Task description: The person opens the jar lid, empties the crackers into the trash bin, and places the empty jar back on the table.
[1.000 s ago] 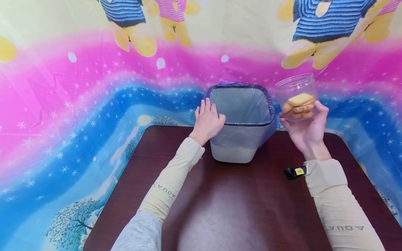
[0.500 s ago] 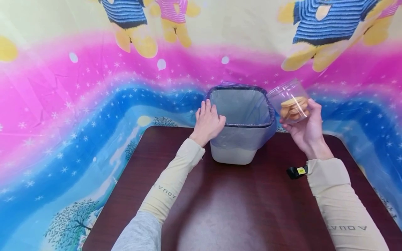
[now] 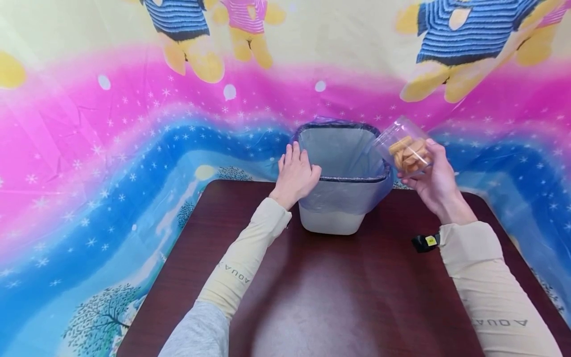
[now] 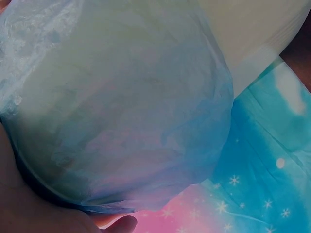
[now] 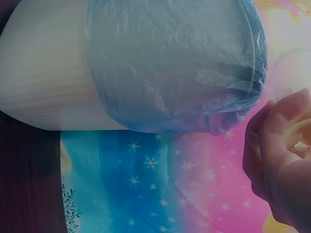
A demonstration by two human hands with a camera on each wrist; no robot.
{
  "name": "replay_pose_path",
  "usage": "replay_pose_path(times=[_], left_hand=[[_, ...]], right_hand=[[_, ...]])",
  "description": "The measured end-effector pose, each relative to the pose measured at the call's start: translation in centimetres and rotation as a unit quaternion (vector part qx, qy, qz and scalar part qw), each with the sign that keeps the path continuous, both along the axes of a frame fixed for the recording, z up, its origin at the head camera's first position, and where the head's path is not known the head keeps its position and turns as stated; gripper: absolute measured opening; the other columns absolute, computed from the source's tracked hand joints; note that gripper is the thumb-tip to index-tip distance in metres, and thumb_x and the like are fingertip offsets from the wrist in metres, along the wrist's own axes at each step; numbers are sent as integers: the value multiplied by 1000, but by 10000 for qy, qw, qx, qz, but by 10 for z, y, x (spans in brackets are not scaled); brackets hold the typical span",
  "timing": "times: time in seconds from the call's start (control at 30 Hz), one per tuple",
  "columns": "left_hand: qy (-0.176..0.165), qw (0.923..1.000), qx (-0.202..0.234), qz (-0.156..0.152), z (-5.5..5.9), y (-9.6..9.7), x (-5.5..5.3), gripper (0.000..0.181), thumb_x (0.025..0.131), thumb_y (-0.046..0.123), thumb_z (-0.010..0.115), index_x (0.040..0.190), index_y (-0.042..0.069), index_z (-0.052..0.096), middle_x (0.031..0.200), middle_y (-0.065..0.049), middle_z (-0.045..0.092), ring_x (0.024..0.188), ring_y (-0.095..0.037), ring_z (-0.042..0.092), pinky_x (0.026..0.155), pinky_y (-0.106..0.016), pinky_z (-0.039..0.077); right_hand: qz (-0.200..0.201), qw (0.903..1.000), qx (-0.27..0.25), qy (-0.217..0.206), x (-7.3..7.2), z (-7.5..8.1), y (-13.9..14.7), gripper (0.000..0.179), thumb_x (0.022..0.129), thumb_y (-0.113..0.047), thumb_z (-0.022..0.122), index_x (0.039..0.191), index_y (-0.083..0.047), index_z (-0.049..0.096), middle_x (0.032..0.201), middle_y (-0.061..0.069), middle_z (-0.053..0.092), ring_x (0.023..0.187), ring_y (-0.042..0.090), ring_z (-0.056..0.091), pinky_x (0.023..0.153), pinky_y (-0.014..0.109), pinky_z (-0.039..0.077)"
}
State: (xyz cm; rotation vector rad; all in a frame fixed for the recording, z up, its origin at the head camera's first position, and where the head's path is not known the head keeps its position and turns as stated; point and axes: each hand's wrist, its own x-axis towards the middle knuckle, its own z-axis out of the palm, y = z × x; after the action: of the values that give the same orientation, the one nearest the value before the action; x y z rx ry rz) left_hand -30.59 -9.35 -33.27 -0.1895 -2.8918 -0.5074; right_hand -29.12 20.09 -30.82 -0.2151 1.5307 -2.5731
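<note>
In the head view, my left hand (image 3: 293, 177) rests on the near left corner of a trash bin (image 3: 332, 223), its fingers stretched out over the rim. A translucent bluish-purple bag (image 3: 348, 196) lines the bin and folds down over its outside. My right hand (image 3: 439, 191) grips a clear plastic jar (image 3: 405, 128) near its base. The jar leans left, its mouth overlapping the bin's right rim in this view. Several biscuits (image 3: 410, 154) lie inside it. In the right wrist view, the curled fingers (image 5: 272, 141) hide most of the jar.
The bin stands near the far edge of a dark brown table (image 3: 321, 287). Behind the table hangs a colourful cloth (image 3: 134, 124) with snowflakes and bears. A black strap end (image 3: 426, 243) sticks out from my right wrist.
My right hand has tipped the jar from nearly upright towards the left and brought it closer to the bin. The biscuits have shifted inside it. My left hand has stayed in place.
</note>
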Motion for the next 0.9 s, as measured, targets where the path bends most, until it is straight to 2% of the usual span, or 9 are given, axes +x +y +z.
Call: replay_pose_path(times=[0.1,0.23,0.37,0.47,0.63,0.9], left_hand=[[15,10000,-9,1,-1,0,0,63,87,39,22,140,6,28,151,-11,5,139,-27,-4,109,-47,6],[44,10000,-28,7,-1,1,0,63,87,39,22,140,6,28,151,-12,6,139,-27,-3,109,-47,6],[48,10000,-26,-12,-1,1,0,63,87,39,23,140,6,28,151,-12,7,139,-27,-3,109,-47,7],[13,10000,5,-35,-1,1,1,63,87,39,23,140,6,28,151,-12,6,139,-26,-4,109,-47,6],[7,10000,-33,-35,-1,0,1,63,87,39,23,140,6,28,151,-12,6,139,-27,-2,109,-47,6],[13,10000,-38,-13,1,-1,0,62,87,39,23,140,6,28,151,-12,6,139,-27,-3,109,-47,6]], right_hand=[[-23,9997,240,46,1,3,-1,45,87,-40,52,124,-18,39,95,5,52,68,26,59,60,33,48],[-27,9979,564,322,2,7,-4,44,87,-36,53,122,-15,40,90,4,53,64,22,60,57,33,50],[-89,9942,901,576,2,9,-7,36,89,-33,52,112,-6,44,83,3,54,63,19,59,56,31,50],[-252,9906,1184,632,3,9,-9,33,88,-31,54,109,-10,40,86,3,52,64,18,60,56,31,50],[-552,9862,1451,572,4,9,-13,41,85,-30,58,112,-18,29,96,3,51,66,15,60,54,29,50],[-658,9745,2007,759,5,13,-15,47,83,-29,61,115,-16,28,94,7,51,69,13,59,57,30,52]])
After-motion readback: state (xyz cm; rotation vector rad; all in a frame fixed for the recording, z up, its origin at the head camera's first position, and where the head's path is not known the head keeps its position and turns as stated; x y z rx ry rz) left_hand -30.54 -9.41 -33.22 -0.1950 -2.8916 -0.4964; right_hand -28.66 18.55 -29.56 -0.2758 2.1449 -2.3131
